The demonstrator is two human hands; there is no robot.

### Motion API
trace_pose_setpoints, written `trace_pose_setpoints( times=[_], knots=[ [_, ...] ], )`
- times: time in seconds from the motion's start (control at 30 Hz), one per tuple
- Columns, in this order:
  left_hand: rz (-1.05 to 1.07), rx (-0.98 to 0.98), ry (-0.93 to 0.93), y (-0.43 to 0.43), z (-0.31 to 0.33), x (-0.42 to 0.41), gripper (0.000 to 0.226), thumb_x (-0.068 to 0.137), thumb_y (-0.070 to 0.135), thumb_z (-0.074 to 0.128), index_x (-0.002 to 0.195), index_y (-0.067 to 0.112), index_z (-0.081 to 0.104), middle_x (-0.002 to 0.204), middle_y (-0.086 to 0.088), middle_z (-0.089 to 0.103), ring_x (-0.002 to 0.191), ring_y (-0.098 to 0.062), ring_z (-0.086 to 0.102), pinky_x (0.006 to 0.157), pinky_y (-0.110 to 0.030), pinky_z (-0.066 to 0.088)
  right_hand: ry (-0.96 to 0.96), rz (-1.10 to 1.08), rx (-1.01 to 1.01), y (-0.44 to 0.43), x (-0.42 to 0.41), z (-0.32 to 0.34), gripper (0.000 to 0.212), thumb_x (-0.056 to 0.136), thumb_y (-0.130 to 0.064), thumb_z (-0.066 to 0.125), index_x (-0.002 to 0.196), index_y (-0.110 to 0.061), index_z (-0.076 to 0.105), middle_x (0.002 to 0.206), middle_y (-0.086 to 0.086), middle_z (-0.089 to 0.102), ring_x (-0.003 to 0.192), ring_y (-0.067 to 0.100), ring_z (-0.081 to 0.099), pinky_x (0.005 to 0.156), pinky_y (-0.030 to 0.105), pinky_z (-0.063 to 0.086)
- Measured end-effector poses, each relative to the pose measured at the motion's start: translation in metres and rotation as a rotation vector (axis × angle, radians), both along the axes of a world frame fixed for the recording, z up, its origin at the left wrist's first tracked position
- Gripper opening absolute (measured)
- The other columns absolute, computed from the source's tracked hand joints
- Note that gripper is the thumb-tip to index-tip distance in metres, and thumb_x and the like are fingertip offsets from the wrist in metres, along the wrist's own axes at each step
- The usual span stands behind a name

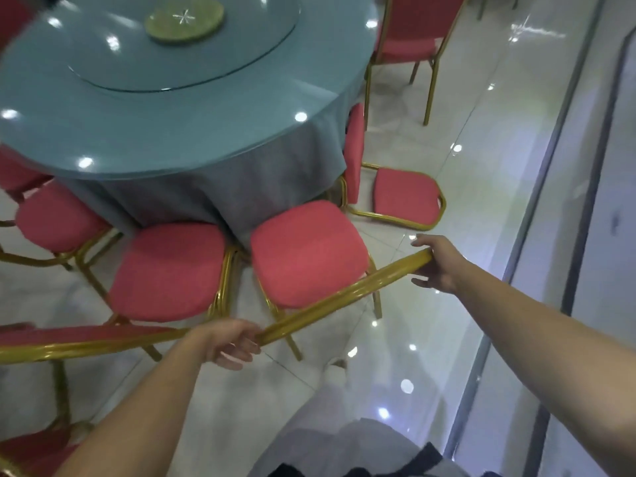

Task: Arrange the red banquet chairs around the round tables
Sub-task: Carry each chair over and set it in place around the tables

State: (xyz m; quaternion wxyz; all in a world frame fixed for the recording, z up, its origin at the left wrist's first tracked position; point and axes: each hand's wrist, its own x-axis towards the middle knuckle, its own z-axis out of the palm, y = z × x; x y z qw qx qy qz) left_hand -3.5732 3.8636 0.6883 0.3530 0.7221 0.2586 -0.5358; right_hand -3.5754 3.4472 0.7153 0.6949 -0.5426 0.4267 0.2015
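A person is standing behind a red chair (306, 256) and holding it by the gold top rail (344, 294) of its back. The left hand (234, 346) is curling its fingers round the rail's left end, at about 6 o'clock from the middle of the view. The right hand (435, 263) is clasping the rail's right corner at about 3 o'clock, with fingers lying over the top and the thumb underneath, all only loosely bent.

The chair is standing on its legs near the middle of the view. The front of its seat is reaching the hanging blue-grey cloth of the round table (137, 132), which is filling the 11 o'clock part. A second chair (168, 270) is sitting just beside it at 9 o'clock, the two gold frames almost touching. A third chair (58, 218) is standing further round the table the same way.

At 8 o'clock the rail of another chair back (86, 342) is running in towards the left wrist; whether they are touching cannot be told. At 2 o'clock from the held chair, a tipped chair (406, 197) appears to be lying on the shiny floor (464, 132) against the cloth. A far chair (409, 39) is standing upright at 1 o'clock. A glass turntable (241, 63) with a green disc (184, 20) at its centre is resting on the table.
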Motion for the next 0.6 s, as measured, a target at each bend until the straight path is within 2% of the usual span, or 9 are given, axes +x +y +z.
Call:
trace_pose_setpoints(
  times=[0.03, 0.1, 0.17, 0.23, 0.3, 0.37, 0.47, 0.53, 0.6],
  knots=[
    [-0.043, 0.069, -0.145, -0.009, -0.001, 0.021, 0.021, 0.092, 0.029, 0.059, 0.099, 0.010, 0.065, 0.105, -0.007, 0.070, 0.076, -0.018, 0.064, 0.065, -0.028, 0.053, -0.017, -0.014, 0.001, -0.008, 0.005, -0.002, 0.031, 0.079, -0.031, 0.061, 0.108, -0.023, 0.057, 0.081, 0.005, 0.048, 0.092, 0.026, 0.057, 0.100, 0.046, 0.042],
    [-0.003, 0.172, -0.512, -0.043, -0.005, 0.062, 0.011, 0.091, 0.015, 0.060, 0.099, 0.009, 0.063, 0.102, -0.010, 0.064, 0.080, -0.022, 0.059, 0.071, -0.029, 0.049, -0.022, -0.009, -0.003, -0.023, 0.008, -0.007, 0.033, 0.081, -0.039, 0.063, 0.112, -0.027, 0.062, 0.092, 0.006, 0.057, 0.101, 0.026, 0.061, 0.099, 0.047, 0.043],
    [0.078, 0.083, -0.654, -0.095, -0.005, 0.098, 0.017, 0.092, 0.011, 0.057, 0.106, 0.006, 0.065, 0.103, -0.013, 0.064, 0.089, -0.028, 0.060, 0.081, -0.033, 0.049, 0.008, 0.020, -0.013, -0.037, -0.001, -0.014, 0.038, 0.083, -0.051, 0.064, 0.112, -0.028, 0.065, 0.110, 0.004, 0.065, 0.111, 0.028, 0.063, 0.095, 0.047, 0.049],
    [0.016, -0.124, -0.589, -0.154, -0.005, 0.122, 0.025, 0.093, 0.008, 0.057, 0.117, 0.004, 0.063, 0.097, -0.014, 0.063, 0.080, -0.024, 0.058, 0.070, -0.030, 0.048, 0.035, -0.020, -0.036, -0.053, -0.013, -0.022, 0.041, 0.084, -0.056, 0.064, 0.118, -0.034, 0.065, 0.118, 0.003, 0.067, 0.110, 0.029, 0.065, 0.090, 0.045, 0.054],
    [-0.132, -0.247, -0.513, -0.209, -0.002, 0.134, 0.026, 0.092, 0.010, 0.060, 0.118, 0.006, 0.064, 0.091, -0.009, 0.061, 0.074, -0.018, 0.053, 0.063, -0.026, 0.042, 0.073, -0.034, -0.130, -0.070, -0.027, -0.024, 0.037, 0.085, -0.057, 0.064, 0.116, -0.037, 0.063, 0.119, 0.003, 0.066, 0.107, 0.027, 0.066, 0.090, 0.044, 0.055],
    [-0.237, -0.304, -0.485, -0.257, 0.000, 0.140, 0.026, 0.092, 0.010, 0.061, 0.118, 0.007, 0.064, 0.093, -0.008, 0.061, 0.079, -0.016, 0.054, 0.065, -0.025, 0.043, 0.088, 0.014, -0.220, -0.090, -0.035, -0.022, 0.032, 0.084, -0.059, 0.063, 0.110, -0.041, 0.063, 0.120, -0.001, 0.064, 0.107, 0.021, 0.063, 0.092, 0.042, 0.053],
    [-0.325, -0.327, -0.434, -0.319, -0.010, 0.156, 0.029, 0.092, 0.008, 0.060, 0.121, 0.002, 0.062, 0.094, -0.010, 0.062, 0.074, -0.013, 0.062, 0.060, -0.019, 0.045, 0.067, 0.035, -0.268, -0.133, -0.027, -0.021, 0.031, 0.081, -0.061, 0.063, 0.107, -0.043, 0.063, 0.119, -0.007, 0.063, 0.109, 0.015, 0.060, 0.095, 0.041, 0.049],
    [-0.417, -0.273, -0.444, -0.358, -0.023, 0.170, 0.030, 0.091, 0.012, 0.060, 0.121, 0.007, 0.062, 0.110, -0.011, 0.061, 0.094, -0.023, 0.064, 0.075, -0.026, 0.051, 0.066, 0.016, -0.283, -0.170, -0.013, -0.028, 0.024, 0.086, -0.056, 0.063, 0.105, -0.043, 0.063, 0.119, -0.006, 0.063, 0.109, 0.015, 0.060, 0.097, 0.042, 0.049],
    [-0.470, -0.213, -0.464, -0.395, -0.038, 0.186, 0.031, 0.091, 0.017, 0.061, 0.121, 0.012, 0.061, 0.122, -0.011, 0.057, 0.111, -0.029, 0.058, 0.094, -0.037, 0.050, 0.071, 0.021, -0.290, -0.210, 0.004, -0.041, 0.021, 0.087, -0.054, 0.063, 0.104, -0.043, 0.062, 0.120, -0.007, 0.061, 0.109, 0.014, 0.058, 0.095, 0.040, 0.049]
  ],
)
